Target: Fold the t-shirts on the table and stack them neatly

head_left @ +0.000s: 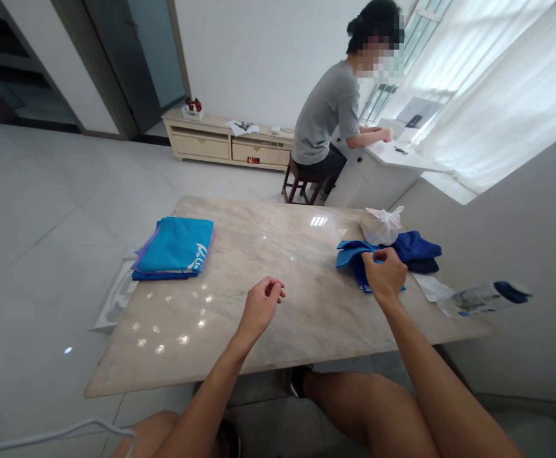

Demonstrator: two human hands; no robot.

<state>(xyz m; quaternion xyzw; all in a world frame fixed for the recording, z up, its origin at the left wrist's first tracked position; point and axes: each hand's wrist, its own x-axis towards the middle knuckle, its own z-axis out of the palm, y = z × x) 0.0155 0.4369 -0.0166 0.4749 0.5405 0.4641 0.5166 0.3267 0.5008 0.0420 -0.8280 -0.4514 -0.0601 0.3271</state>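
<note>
My right hand (387,275) is closed on a blue cloth (352,252) at the right of the table, pinching its upper part. Part of that cloth hangs down and lies on the tabletop below my fingers. Over the middle of the table is my left hand (263,300), its fingers curled in, with nothing visible in them. A folded stack of blue and purple cloth (175,245) with white lettering lies at the table's left end. Just beyond my right hand sits a darker blue cloth bundle (417,249).
A knotted white plastic bag (382,224) and a clear bottle with a blue cap (485,298) are on the right side of the marble table (259,235). Past it, a person (328,108) sits on a stool by the window. A low cabinet (201,145) stands along the wall.
</note>
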